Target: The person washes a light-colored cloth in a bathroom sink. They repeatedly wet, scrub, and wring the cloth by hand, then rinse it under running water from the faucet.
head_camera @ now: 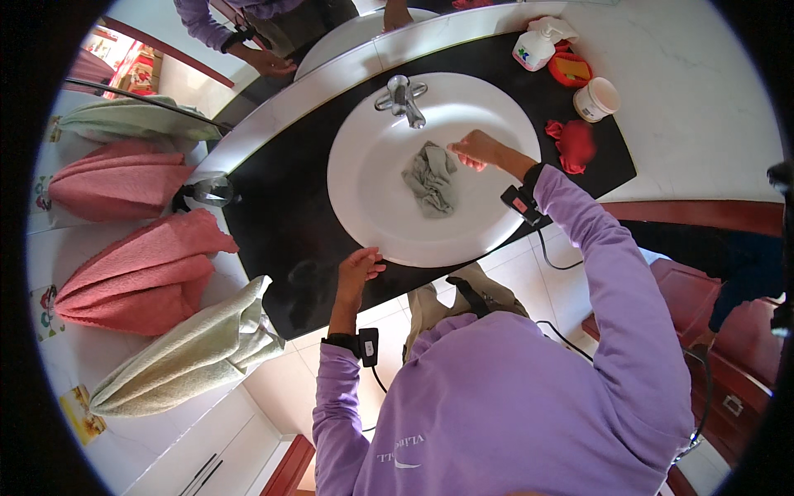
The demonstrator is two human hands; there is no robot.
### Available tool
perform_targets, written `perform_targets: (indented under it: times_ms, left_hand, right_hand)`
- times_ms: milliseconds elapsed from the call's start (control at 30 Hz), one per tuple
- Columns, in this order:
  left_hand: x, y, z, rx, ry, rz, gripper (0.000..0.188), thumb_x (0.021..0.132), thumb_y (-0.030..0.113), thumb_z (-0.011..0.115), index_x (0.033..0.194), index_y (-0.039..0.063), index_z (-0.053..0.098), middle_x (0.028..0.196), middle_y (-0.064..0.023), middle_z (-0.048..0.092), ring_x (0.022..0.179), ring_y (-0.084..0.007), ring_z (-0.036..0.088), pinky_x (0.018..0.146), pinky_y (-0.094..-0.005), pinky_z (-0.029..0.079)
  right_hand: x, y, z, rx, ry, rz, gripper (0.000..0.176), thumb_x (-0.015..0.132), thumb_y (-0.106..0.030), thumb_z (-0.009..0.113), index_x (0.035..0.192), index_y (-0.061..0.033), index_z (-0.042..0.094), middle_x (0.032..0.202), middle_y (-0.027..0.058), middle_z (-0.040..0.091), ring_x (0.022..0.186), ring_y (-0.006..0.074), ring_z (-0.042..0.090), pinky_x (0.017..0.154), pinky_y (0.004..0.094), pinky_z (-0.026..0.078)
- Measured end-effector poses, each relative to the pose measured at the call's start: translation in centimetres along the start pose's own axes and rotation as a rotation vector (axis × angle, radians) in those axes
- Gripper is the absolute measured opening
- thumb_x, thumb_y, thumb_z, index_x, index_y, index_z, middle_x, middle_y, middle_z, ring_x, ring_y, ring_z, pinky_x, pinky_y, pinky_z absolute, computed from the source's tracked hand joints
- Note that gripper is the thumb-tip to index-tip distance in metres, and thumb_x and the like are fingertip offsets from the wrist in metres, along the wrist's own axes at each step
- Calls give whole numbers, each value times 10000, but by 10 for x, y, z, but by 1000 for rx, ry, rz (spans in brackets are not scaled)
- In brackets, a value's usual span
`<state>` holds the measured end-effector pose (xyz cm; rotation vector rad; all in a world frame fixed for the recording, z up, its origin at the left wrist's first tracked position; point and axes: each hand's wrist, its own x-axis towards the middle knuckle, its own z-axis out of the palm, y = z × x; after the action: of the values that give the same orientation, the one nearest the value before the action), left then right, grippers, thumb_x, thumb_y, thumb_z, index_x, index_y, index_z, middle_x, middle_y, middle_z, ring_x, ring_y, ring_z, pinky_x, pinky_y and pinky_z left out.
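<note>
A crumpled grey-green cloth point(431, 180) lies in the white oval washbasin point(360, 186), below the chrome faucet point(402, 102). My right hand point(479, 149) is over the basin just right of the cloth, its fingers curled; whether anything is inside them cannot be seen. Near the basin's front left rim is my left hand point(361, 265), fingers partly bent and apart, holding nothing that shows. Each wrist wears a black strap with a small cabled box.
The black countertop point(279, 204) carries a pump bottle point(535, 49), a red dish with a sponge point(569, 69), a white tub point(597, 99) and a red cloth point(574, 146). Pink point(142, 273) and pale green point(186, 347) towels hang left. A mirror stands behind; another person's arm shows at right.
</note>
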<state>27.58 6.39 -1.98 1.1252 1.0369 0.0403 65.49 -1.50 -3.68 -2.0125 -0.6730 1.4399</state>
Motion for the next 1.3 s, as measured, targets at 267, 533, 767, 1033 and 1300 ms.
perform_targets:
  times_ms: [267, 533, 767, 1033, 1300]
  left_hand:
    - [4, -5, 6, -23, 14, 2, 291, 847, 180, 526, 1086, 19, 571, 962, -79, 623, 782, -158, 621, 691, -252, 456]
    - [1, -13, 10, 40, 16, -47, 306, 857, 212, 540, 1097, 24, 563, 975, -85, 623, 795, -159, 627, 697, -246, 463]
    - [5, -9, 12, 15, 12, -36, 313, 855, 215, 540, 1106, 29, 560, 973, -84, 625, 805, -162, 626, 712, -255, 463]
    - [12, -1, 21, -23, -14, -40, 330, 854, 223, 540, 1110, 16, 554, 980, -89, 624, 824, -167, 619, 738, -265, 464]
    - [12, 14, 25, -29, 9, 0, 296, 858, 202, 518, 1085, 18, 566, 949, -83, 627, 803, -159, 617, 715, -248, 458]
  right_hand:
    - [33, 11, 2, -797, 122, -385, 533, 673, -233, 662, 1160, -71, 518, 982, 166, 605, 951, 331, 582, 805, 386, 468]
    - [54, 57, 97, -738, 209, -292, 773, 647, -259, 691, 1327, -140, 345, 1279, 170, 406, 1128, 367, 453, 895, 455, 415]
    - [70, 34, 105, -490, -290, -242, 686, 631, -355, 699, 1230, -105, 476, 1231, 167, 472, 1062, 333, 513, 915, 415, 407]
    - [74, 43, 40, -620, 377, -84, 557, 732, -380, 646, 1221, -166, 485, 1196, 148, 494, 1069, 348, 504, 840, 485, 434]
    - [65, 72, 104, -1140, 336, -352, 606, 708, -356, 654, 1254, -200, 442, 1280, 150, 397, 1089, 375, 451, 826, 499, 422]
